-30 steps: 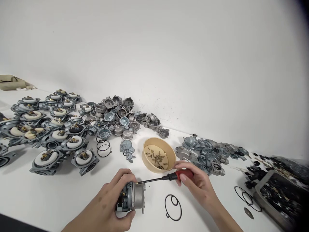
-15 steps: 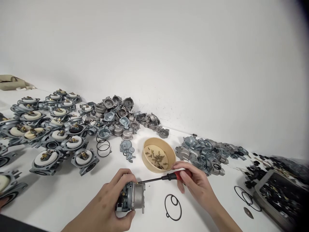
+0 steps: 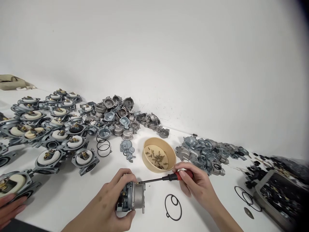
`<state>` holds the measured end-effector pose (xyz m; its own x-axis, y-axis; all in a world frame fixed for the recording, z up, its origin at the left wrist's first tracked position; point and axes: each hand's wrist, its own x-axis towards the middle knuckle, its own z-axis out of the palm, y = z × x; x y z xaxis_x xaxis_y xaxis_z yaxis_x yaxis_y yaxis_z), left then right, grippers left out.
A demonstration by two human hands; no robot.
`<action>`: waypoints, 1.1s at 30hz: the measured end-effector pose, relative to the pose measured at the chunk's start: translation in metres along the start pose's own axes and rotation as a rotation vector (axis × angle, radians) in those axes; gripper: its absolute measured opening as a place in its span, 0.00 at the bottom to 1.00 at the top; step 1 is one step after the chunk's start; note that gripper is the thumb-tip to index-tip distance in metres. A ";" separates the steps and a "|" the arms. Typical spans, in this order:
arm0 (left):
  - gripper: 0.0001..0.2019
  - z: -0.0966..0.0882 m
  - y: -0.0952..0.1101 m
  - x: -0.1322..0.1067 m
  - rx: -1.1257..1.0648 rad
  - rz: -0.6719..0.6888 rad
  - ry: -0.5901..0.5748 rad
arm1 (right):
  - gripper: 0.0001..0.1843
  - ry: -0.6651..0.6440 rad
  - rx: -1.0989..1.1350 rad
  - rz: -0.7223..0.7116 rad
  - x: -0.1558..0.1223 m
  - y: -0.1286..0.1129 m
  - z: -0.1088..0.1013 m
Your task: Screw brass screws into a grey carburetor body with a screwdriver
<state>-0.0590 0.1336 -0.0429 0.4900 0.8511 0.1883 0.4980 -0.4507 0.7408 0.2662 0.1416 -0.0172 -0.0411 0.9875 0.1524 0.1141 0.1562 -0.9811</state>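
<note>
In my left hand (image 3: 113, 199) is a grey metal carburetor (image 3: 137, 197), lying on its side near the table's front, fingers and thumb wrapped round its body. My right hand (image 3: 195, 183) grips a screwdriver (image 3: 175, 176) by its red and black handle. Its thin shaft points left, and the tip meets a small brass-coloured screw at the upper edge of the carburetor's bowl. Just beyond the screwdriver stands a round cream tub (image 3: 147, 158) holding many small brass screws (image 3: 158, 158). Black rubber rings (image 3: 173, 207) lie between my hands.
Carburetor bodies with white floats (image 3: 60, 135) crowd the left. Loose float bowls (image 3: 118, 116) are heaped by the wall. More carburetors (image 3: 205, 154) lie right of the tub. A grey tray of small dark parts (image 3: 277, 196) is at far right. Another person's hand (image 3: 11, 209) is at lower left.
My right hand has turned slightly on the screwdriver handle; the tip stays at the screw. The other person's hand has come further in at lower left, and carburetor bodies there have shifted.
</note>
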 end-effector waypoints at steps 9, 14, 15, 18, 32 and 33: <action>0.40 0.000 -0.002 0.001 -0.012 0.015 -0.007 | 0.10 -0.016 -0.046 -0.119 0.002 -0.003 0.000; 0.39 -0.001 0.000 0.001 -0.016 0.010 -0.013 | 0.10 -0.028 0.013 -0.086 0.000 -0.005 0.000; 0.39 -0.002 0.001 0.002 -0.015 0.011 -0.013 | 0.10 -0.030 0.022 -0.073 0.000 -0.005 0.000; 0.39 -0.002 0.002 0.002 -0.010 0.005 -0.007 | 0.09 -0.033 0.041 -0.062 0.000 -0.007 0.000; 0.38 -0.002 0.002 0.002 -0.017 0.018 -0.017 | 0.09 -0.036 -0.002 -0.116 0.002 -0.006 -0.003; 0.39 -0.002 0.001 0.002 -0.016 0.017 -0.016 | 0.08 -0.037 -0.003 -0.125 0.002 -0.005 -0.003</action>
<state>-0.0587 0.1352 -0.0406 0.5095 0.8391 0.1906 0.4781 -0.4602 0.7481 0.2686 0.1424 -0.0114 -0.0916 0.9588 0.2688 0.1088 0.2779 -0.9544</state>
